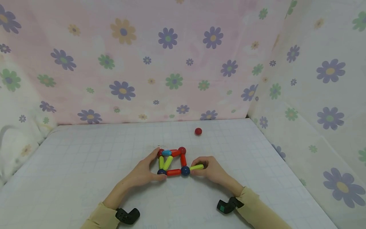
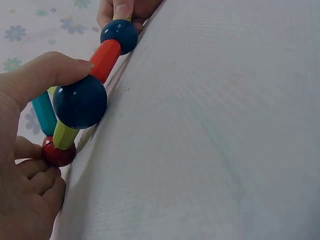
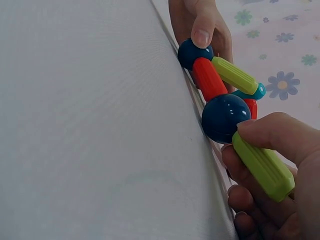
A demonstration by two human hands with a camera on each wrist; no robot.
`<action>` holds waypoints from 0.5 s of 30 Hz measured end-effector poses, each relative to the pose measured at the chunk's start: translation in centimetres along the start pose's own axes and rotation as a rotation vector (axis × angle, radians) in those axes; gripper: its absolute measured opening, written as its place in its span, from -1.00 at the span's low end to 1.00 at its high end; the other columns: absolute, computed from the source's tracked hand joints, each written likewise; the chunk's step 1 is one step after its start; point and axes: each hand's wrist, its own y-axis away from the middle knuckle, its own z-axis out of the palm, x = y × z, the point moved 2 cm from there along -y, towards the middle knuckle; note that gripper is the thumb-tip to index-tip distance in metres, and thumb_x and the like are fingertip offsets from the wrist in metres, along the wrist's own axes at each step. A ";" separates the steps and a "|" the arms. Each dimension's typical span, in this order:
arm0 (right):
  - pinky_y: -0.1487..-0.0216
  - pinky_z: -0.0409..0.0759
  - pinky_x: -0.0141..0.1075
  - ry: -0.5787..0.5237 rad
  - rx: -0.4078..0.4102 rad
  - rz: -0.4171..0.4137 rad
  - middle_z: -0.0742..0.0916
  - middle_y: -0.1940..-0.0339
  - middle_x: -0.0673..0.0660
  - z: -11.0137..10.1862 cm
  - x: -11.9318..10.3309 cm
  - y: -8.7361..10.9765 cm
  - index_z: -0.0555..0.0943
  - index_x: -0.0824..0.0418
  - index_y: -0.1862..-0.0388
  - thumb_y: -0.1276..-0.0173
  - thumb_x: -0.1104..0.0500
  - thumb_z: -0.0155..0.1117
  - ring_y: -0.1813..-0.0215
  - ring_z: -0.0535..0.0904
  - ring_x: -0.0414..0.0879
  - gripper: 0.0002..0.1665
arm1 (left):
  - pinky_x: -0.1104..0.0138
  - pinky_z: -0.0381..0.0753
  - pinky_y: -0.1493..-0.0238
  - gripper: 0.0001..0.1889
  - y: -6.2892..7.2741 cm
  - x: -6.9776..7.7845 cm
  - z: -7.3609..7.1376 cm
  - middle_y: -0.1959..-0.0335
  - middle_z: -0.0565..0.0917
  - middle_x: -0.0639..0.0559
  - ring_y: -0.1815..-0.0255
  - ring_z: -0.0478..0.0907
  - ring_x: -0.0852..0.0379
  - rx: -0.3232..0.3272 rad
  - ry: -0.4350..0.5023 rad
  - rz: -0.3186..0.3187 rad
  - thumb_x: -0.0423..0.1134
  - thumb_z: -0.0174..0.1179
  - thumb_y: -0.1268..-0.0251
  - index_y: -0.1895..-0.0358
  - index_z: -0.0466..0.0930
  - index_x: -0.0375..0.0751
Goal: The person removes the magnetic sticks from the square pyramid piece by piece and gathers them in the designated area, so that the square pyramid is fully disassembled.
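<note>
A frame of magnetic sticks and balls lies on the table, with a red stick (image 1: 173,172) along its near side between two dark blue balls. Its far corners are red balls, and a short blue stick (image 1: 166,153) and a slanting yellow-green stick (image 1: 168,163) are joined at the left. My left hand (image 1: 141,171) grips the left side, thumb on the near-left dark blue ball (image 2: 80,102) and fingers at the red ball (image 2: 58,152). My right hand (image 1: 213,170) pinches another yellow-green stick (image 3: 264,167), its end against the near-right dark blue ball (image 3: 226,118).
A loose red ball (image 1: 198,131) sits farther back on the table, right of the frame. The white table cover (image 1: 85,152) has a faint grid. Flowered cloth (image 1: 143,73) hangs behind and at both sides.
</note>
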 end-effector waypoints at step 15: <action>0.24 0.57 -0.39 -0.001 -0.005 -0.037 0.72 0.27 -0.02 0.0 0.1 -0.1 0.72 0.00 0.20 -0.24 0.13 0.48 0.25 0.56 -0.08 -0.85 | -0.13 0.20 -0.50 0.14 0.0 -0.2 0.0 -0.60 0.16 -0.09 -0.60 0.10 -0.16 0.002 0.012 0.003 0.08 0.51 0.00 -0.62 -0.01 0.00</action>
